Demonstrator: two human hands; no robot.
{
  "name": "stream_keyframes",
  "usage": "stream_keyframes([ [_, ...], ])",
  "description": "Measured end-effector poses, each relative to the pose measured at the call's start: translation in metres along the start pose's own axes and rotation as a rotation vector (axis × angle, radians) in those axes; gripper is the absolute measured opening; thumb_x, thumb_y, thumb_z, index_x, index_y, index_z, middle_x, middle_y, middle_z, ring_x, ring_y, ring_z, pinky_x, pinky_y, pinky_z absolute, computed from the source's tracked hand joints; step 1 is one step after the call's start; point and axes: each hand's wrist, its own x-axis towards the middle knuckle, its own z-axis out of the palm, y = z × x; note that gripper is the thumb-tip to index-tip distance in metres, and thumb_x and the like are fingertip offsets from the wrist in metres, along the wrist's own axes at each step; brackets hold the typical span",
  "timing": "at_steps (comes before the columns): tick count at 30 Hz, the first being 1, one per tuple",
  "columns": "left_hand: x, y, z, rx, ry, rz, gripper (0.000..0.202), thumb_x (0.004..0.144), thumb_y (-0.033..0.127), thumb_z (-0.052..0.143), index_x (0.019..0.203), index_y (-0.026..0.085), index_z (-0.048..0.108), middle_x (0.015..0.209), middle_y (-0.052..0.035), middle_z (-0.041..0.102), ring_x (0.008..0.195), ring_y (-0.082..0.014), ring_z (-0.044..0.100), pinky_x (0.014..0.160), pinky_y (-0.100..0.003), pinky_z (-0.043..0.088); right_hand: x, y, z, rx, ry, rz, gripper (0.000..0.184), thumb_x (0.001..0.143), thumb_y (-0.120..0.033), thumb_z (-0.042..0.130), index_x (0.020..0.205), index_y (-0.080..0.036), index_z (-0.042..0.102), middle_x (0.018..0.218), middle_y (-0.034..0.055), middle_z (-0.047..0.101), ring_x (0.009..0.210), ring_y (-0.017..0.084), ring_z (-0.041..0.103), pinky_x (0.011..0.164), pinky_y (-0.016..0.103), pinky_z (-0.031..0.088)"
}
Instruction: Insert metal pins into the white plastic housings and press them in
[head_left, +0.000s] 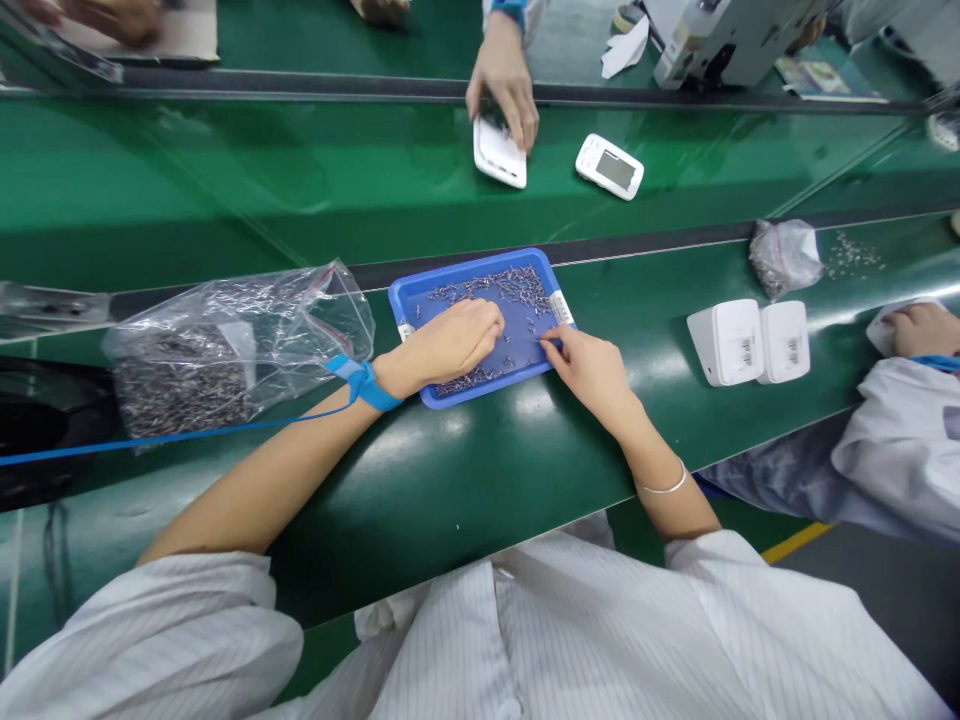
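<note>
A shallow blue tray [480, 392] lies on the green bench, with many small metal screws [525, 287] scattered in it, thickest along its far side and near left corner. My left hand [459, 338], a blue strap round its wrist, is over the tray's middle with fingers curled together; whatever they pinch is too small or hidden. At the tray's right rim is my right hand [589, 368], thumb and forefinger pressed together just inside the edge. Something tiny, perhaps a screw, may be between those fingertips, but I cannot make it out.
Left of the tray lies a clear plastic bag [187, 380] of screws. A blue cord [225, 432] runs from my left wrist. White cases [739, 342] and a smaller bag [785, 258] are to the right. Across the green belt, a co-worker's hand [506, 85] grips a white device [499, 155] near another device [609, 167].
</note>
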Motion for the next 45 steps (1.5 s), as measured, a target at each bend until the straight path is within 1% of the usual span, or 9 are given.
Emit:
stream_keyframes([
  [11, 0.000, -0.003, 0.001, 0.042, 0.014, 0.079, 0.036, 0.103, 0.024, 0.031, 0.124, 0.015, 0.059, 0.100, -0.0100, 0.057, 0.091, -0.0200, 0.052, 0.080, -0.032, 0.046, 0.000, -0.001, -0.002, -0.007, -0.004, -0.001, 0.026, 0.100, -0.035, 0.047, 0.113, -0.023, 0.065, 0.082, 0.0020, 0.070, 0.074, 0.019, 0.066, 0.061, 0.028, 0.037],
  [16, -0.002, -0.006, 0.002, 0.113, -0.022, 0.096, 0.045, 0.101, 0.017, 0.030, 0.142, 0.023, 0.049, 0.101, -0.0072, 0.058, 0.090, -0.0173, 0.052, 0.083, -0.030, 0.046, -0.001, -0.001, -0.002, 0.002, -0.005, -0.006, 0.026, 0.100, -0.035, 0.046, 0.113, -0.022, 0.065, 0.082, 0.0028, 0.070, 0.074, 0.019, 0.066, 0.061, 0.028, 0.037],
  [22, -0.004, -0.010, 0.007, 0.043, 0.019, 0.095, 0.050, 0.101, 0.018, 0.035, 0.151, 0.020, 0.036, 0.106, -0.0105, 0.061, 0.095, -0.0202, 0.055, 0.088, -0.036, 0.047, -0.001, -0.001, -0.003, 0.012, -0.002, -0.012, 0.026, 0.100, -0.034, 0.046, 0.113, -0.022, 0.065, 0.082, 0.0031, 0.070, 0.072, 0.019, 0.065, 0.061, 0.027, 0.036],
  [29, -0.003, -0.007, 0.003, 0.008, 0.139, 0.082, 0.054, 0.100, 0.020, 0.044, 0.152, 0.022, 0.031, 0.122, -0.0118, 0.061, 0.111, -0.0226, 0.056, 0.097, -0.041, 0.047, 0.000, 0.001, -0.001, 0.035, 0.016, -0.015, 0.025, 0.101, -0.034, 0.047, 0.113, -0.022, 0.065, 0.080, 0.0010, 0.069, 0.070, 0.016, 0.062, 0.062, 0.026, 0.035],
  [33, -0.008, -0.007, 0.002, 0.023, 0.335, 0.099, 0.049, 0.099, 0.009, 0.035, 0.144, 0.026, 0.044, 0.120, -0.0072, 0.062, 0.111, -0.0188, 0.058, 0.096, -0.039, 0.049, 0.000, 0.008, -0.003, 0.154, 0.124, -0.027, 0.026, 0.100, -0.036, 0.047, 0.111, -0.022, 0.066, 0.075, -0.0005, 0.065, 0.066, 0.014, 0.059, 0.063, 0.025, 0.037],
  [36, -0.015, -0.006, 0.002, 0.048, 0.561, 0.038, 0.040, 0.098, 0.009, 0.034, 0.125, 0.028, 0.058, 0.110, -0.0031, 0.066, 0.105, -0.0173, 0.061, 0.091, -0.039, 0.051, -0.008, 0.021, -0.013, 0.220, 0.311, 0.036, 0.029, 0.099, -0.039, 0.046, 0.110, -0.020, 0.064, 0.072, -0.0004, 0.063, 0.066, 0.014, 0.059, 0.066, 0.025, 0.041],
  [39, -0.026, 0.008, 0.002, 0.080, 0.693, -0.049, 0.026, 0.097, 0.016, 0.040, 0.108, 0.027, 0.061, 0.099, -0.0030, 0.066, 0.102, -0.0197, 0.063, 0.091, -0.043, 0.051, -0.025, 0.050, -0.024, 0.235, 0.489, 0.180, 0.033, 0.100, -0.042, 0.041, 0.113, -0.018, 0.058, 0.081, 0.0034, 0.066, 0.073, 0.017, 0.063, 0.073, 0.029, 0.047],
  [43, -0.058, 0.047, 0.008, 0.030, 0.738, 0.000, 0.026, 0.091, 0.014, 0.051, 0.110, 0.031, 0.056, 0.098, -0.0022, 0.066, 0.105, -0.0209, 0.064, 0.094, -0.046, 0.052, -0.057, 0.109, -0.029, 0.004, 0.658, 0.435, 0.031, 0.099, -0.032, 0.031, 0.115, -0.013, 0.051, 0.118, 0.0199, 0.062, 0.099, 0.026, 0.065, 0.083, 0.039, 0.050],
  [45, -0.076, 0.068, 0.017, -0.030, 0.656, 0.100, 0.030, 0.087, 0.010, 0.053, 0.108, 0.031, 0.057, 0.094, -0.0003, 0.068, 0.101, -0.0193, 0.065, 0.093, -0.043, 0.054, -0.072, 0.136, -0.026, -0.122, 0.619, 0.607, 0.031, 0.097, -0.027, 0.032, 0.117, -0.012, 0.050, 0.124, 0.0234, 0.059, 0.103, 0.030, 0.064, 0.084, 0.043, 0.049],
])
